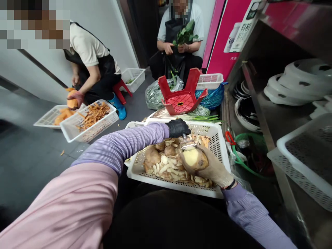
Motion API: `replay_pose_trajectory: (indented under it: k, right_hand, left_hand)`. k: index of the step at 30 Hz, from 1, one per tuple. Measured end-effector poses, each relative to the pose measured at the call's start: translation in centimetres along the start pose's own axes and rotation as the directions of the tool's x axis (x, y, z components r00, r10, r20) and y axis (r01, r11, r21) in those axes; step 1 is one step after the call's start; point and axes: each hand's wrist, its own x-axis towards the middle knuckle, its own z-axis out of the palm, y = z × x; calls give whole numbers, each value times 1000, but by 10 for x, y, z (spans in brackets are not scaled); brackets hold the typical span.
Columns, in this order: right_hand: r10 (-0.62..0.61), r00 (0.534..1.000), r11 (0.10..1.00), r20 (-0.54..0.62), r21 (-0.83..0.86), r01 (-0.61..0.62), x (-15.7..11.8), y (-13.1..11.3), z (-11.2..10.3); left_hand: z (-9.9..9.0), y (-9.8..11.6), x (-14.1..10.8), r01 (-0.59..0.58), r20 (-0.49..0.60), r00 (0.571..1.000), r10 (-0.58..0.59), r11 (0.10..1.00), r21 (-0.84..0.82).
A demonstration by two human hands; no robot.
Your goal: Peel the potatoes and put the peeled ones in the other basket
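Note:
My left hand [177, 128], in a black glove, is closed round the handle of a peeler [188, 144]. The peeler's metal head lies at the upper edge of a partly peeled potato [198, 159], whose bare yellow patch faces up. A beige knitted glove covers my right hand [216, 169], which grips that potato from the right and below. Both hands are over a white perforated basket [178, 188]. In it lie unpeeled brown potatoes [152, 155] and a layer of pale peelings [169, 168]; some orange peelings [204, 141] show at its far right.
An upturned red stool [181, 102] sits beyond the basket, near green onions [204, 118]. One co-worker [88, 58] peels something orange at left; another [181, 34] holds leafy greens. Metal shelving [261, 107] with white baskets stands close on my right, above a green basket [255, 171].

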Motion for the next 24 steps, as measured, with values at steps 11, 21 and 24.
replay_pose_trajectory:
  k: [11, 21, 24]
  right_hand:
    - [155, 987, 825, -53, 556, -100, 0, 13, 3]
    - [139, 988, 812, -63, 578, -77, -1, 8, 6]
    - [84, 992, 895, -95, 445, -33, 0, 13, -2]
  left_hand:
    - [0, 7, -22, 325, -88, 942, -324, 946, 0]
    - [9, 32, -34, 518, -82, 851, -518, 855, -23]
    - [11, 29, -36, 455, -167, 875, -455, 890, -41]
